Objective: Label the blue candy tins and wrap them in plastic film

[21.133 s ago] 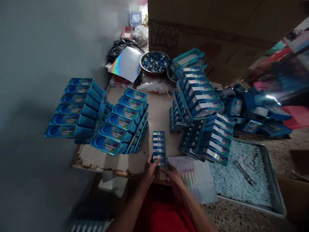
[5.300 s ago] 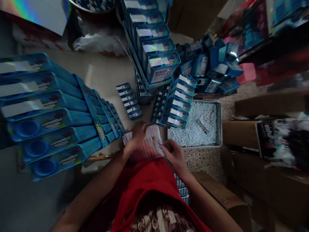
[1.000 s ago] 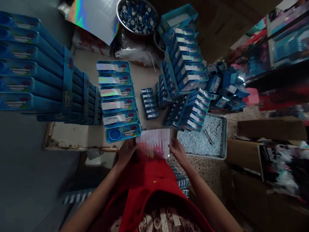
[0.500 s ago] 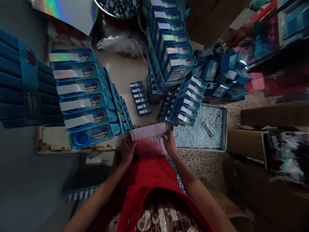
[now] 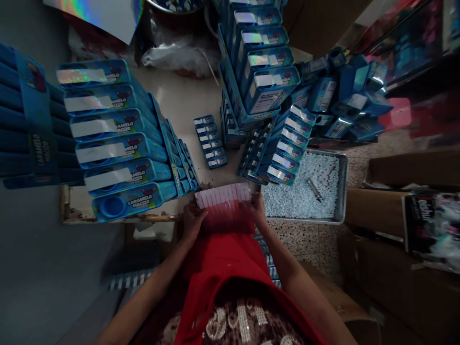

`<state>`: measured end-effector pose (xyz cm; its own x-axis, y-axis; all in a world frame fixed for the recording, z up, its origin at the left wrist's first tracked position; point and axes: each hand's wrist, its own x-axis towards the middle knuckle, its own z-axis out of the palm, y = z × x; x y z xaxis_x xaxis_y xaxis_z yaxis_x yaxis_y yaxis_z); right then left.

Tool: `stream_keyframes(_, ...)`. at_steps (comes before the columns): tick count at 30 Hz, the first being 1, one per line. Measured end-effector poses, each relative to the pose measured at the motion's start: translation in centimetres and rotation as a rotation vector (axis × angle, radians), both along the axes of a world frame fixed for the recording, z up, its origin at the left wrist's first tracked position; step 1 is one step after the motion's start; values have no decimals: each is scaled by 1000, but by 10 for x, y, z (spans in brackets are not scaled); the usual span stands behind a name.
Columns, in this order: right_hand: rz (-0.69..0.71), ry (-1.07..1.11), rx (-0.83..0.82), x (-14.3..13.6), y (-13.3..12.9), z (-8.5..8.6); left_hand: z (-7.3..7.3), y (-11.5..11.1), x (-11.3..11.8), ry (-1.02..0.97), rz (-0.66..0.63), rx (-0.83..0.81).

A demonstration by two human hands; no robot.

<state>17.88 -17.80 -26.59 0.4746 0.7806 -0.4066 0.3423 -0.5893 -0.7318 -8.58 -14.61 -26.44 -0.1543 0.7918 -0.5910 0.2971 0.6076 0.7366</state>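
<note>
While both hands had hold of it, the strip-label sheet [image 5: 223, 195] was at the near table edge, in front of the red cloth apron [image 5: 230, 261]; thin, glossy film, pale pink band of narrow rectangular strips on top, red cast lower down where it blurred into the apron; left hand [image 5: 193, 223] nearly closed, fingers curled, thumb over the sheet's left margin; right hand [image 5: 258, 211] bent in on the right margin, fingertips close together on it, slightly blurred.

Orientation: band ran left to right, right end a touch farther from the body; each strip's own long axis pointed away from the apron; couldn't tell the whole sheet's long axis, lower edge unclear.

Beyond it on the smooth pale table [image 5: 172, 98] was a slanting row of small blue cartons [image 5: 211, 141], each with a whitish strip across its face; to the left, a stack of larger CARAMELO cartons [image 5: 111, 143], rounded corners, shiny strips on the upper five, round recess showing on the lowest; table edge chipped and brown.

To the right, just beside the right hand, was a rectangular metal tray [image 5: 344, 191], full of pale blue-white grains; slim metallic tool [image 5: 315, 189] lay diagonally on top; crumpled clear plastic bag [image 5: 176, 57] at the table's far side.
</note>
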Motion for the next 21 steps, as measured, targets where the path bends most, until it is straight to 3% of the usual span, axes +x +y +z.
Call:
stream_keyframes(4, 7, 111, 12, 10, 2, 12, 2, 10, -2, -75, -40, 22)
stream_keyframes(9, 85, 289, -41, 25, 1, 32, 11, 31, -16, -320, -301, -129)
stream_keyframes(12, 103, 408, -84, 31, -1, 40, 16, 39, -18, -323, -381, -157)
stream_keyframes(21, 31, 534, -106, 44, -14, 44, 41, 48, -9, -329, -276, -260)
